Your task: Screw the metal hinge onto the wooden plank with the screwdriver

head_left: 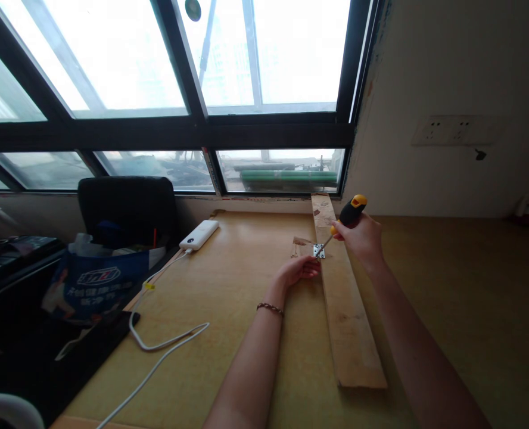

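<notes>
By the window, I see a black chair and a blue bag left of the table. A white box sits near the table's left edge, and its white cord loops down the top. A wide stretch of table lies between the cord and the left arm. The left hand curls at the long board's left side; I can't tell if its fingers pinch anything. A small metal hinge is on the board, near that side. The right hand wraps tight around a screwdriver, its tip at the hinge. Rightward, the table spreads wide toward the wall.
</notes>
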`<action>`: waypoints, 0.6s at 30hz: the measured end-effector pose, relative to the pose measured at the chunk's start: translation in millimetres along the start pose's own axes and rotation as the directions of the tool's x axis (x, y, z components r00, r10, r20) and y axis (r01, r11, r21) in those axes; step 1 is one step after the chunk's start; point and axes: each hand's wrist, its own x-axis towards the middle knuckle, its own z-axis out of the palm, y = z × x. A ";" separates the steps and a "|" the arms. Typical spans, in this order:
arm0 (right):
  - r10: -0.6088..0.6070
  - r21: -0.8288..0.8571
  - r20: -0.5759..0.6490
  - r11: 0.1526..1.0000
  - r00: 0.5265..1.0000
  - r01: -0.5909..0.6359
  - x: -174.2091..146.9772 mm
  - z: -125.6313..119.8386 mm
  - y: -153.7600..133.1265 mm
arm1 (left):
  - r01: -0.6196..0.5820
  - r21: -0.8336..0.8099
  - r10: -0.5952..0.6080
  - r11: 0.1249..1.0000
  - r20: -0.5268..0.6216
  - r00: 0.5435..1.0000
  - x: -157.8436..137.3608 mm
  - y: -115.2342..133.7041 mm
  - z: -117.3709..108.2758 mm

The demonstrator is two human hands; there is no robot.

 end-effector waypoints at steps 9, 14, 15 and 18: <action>0.009 0.015 0.008 1.000 1.000 -0.009 -1.9 -1.9 -4.2 | 0.035 -0.024 -0.034 0.999 0.044 0.998 2.6 0.5 -4.2; -0.010 -0.037 -0.013 0.999 1.000 0.010 -1.2 -2.2 -3.3 | 0.011 -0.031 -0.009 0.999 0.039 0.999 1.3 0.3 -2.4; -0.023 -0.049 -0.023 0.999 0.999 0.022 -0.7 -2.0 -2.2 | 0.006 -0.036 -0.004 0.999 0.039 0.999 1.2 0.2 -2.3; -0.053 -0.069 -0.040 0.996 0.998 0.050 0.8 -1.6 0.9 | -0.004 -0.056 0.006 0.998 0.045 0.999 1.0 0.1 -2.4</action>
